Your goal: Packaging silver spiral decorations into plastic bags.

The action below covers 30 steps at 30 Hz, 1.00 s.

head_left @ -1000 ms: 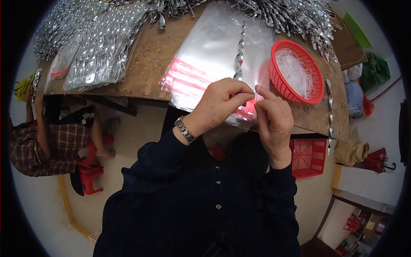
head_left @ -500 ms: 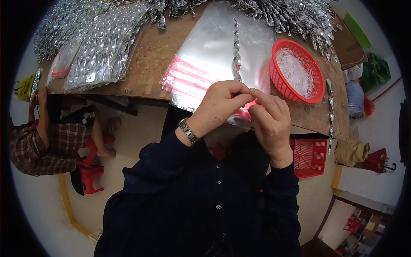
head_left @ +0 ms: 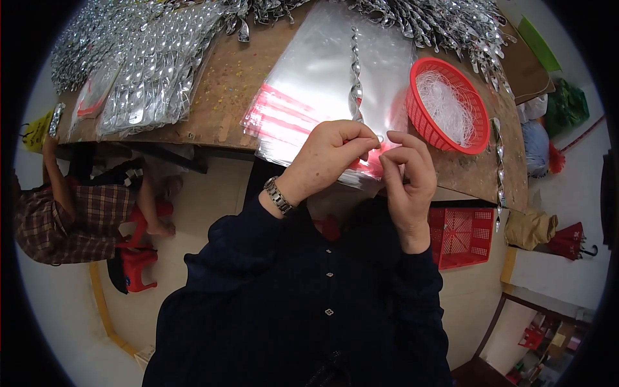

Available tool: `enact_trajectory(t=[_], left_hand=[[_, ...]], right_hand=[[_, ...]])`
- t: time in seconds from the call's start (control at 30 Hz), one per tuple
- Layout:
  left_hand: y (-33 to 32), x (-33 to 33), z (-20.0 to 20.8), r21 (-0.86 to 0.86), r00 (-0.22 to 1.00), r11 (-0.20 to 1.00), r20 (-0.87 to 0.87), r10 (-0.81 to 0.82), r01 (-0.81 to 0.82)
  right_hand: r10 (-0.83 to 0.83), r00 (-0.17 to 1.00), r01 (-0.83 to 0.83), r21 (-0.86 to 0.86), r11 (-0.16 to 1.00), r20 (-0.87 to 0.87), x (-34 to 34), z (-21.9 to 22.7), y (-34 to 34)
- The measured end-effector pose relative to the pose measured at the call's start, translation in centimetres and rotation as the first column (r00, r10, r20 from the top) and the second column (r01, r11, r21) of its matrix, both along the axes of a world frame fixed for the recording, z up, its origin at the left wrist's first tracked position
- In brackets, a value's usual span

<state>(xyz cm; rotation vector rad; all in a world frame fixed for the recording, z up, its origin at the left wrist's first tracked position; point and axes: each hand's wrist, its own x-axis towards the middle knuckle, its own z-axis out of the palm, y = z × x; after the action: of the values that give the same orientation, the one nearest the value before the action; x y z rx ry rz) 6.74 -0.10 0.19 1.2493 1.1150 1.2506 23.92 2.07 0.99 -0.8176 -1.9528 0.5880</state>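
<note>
My left hand (head_left: 327,155), with a metal watch at the wrist, is closed in a pinch on the near end of a silver twisted strip (head_left: 356,84). The strip stretches away from me over a stack of clear plastic bags (head_left: 309,58) with red-printed edges. A tiny ring or loop shows at the pinching fingertips; its kind is too small to make out. Close beside it, my right hand (head_left: 411,184) has its fingers bent and apart, with nothing visible between them. Right of the bags stands a red plastic basket (head_left: 479,122) of fine white threads (head_left: 445,106).
Silver twisted strips (head_left: 438,29) heap along the table's back, with bagged ones (head_left: 151,77) at left. Another strip (head_left: 498,161) hangs over the right table edge (head_left: 471,177). A red crate (head_left: 461,238) sits below. At far left, another person (head_left: 97,213) sits near red stools (head_left: 138,267).
My right hand has come away from the left fingertips, and its fingers have spread. The left hand keeps its pinch on the strip. At far left, the other person's hands have moved.
</note>
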Motion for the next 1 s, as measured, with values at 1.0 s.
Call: enact_trajectory(t=[1.0], left_hand=[[0.2, -0.3, 0.0, -0.022, 0.991, 0.991, -0.005, -0.130, 0.130]], right_hand=[[0.087, 0.993, -0.097, -0.120, 0.988, -0.082, -0.1, 0.3, 1.5]])
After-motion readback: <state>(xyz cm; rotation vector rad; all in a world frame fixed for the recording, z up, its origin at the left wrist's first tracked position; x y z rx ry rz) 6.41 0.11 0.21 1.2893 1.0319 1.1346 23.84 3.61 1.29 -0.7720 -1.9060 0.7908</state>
